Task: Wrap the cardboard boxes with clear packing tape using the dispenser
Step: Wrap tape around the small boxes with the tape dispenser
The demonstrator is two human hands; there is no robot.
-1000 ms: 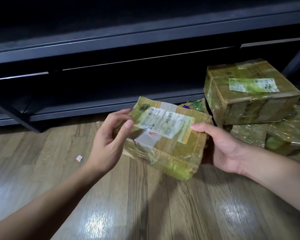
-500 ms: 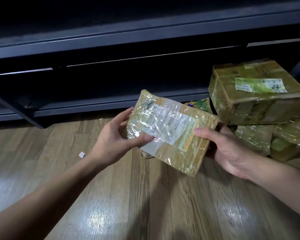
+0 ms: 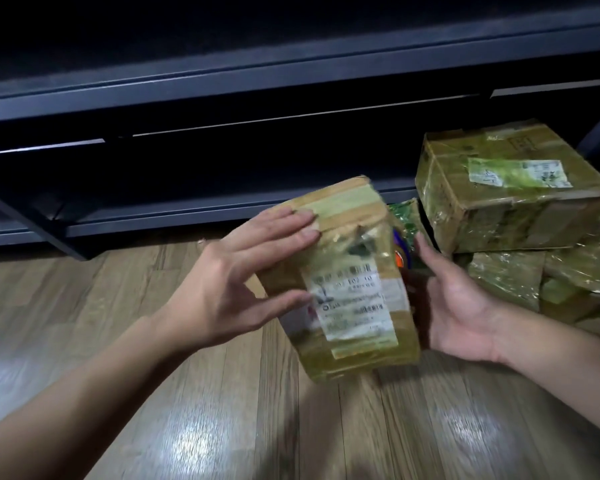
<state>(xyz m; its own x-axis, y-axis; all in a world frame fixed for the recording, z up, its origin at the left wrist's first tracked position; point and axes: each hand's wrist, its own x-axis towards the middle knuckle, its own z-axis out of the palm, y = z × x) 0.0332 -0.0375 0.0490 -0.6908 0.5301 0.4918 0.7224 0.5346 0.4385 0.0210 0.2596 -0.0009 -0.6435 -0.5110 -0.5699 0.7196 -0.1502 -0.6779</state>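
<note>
Cardboard box (image 3: 347, 271), small and glossy with tape, sat between my palms above the wooden floor (image 3: 222, 427), just right of centre, with the wrapped stack (image 3: 506, 202) near at two o'clock. My left hand (image 3: 232, 282) lay flat against it, fingers straight, thumb at the label's edge. My right hand (image 3: 461, 306) backed its far side, palm open, nothing pinched. I judged it light and stiff but slick, best clamped on opposite broad faces. Its long axis ran from eleven o'clock down to five, label (image 3: 350, 306) toward me.
</note>
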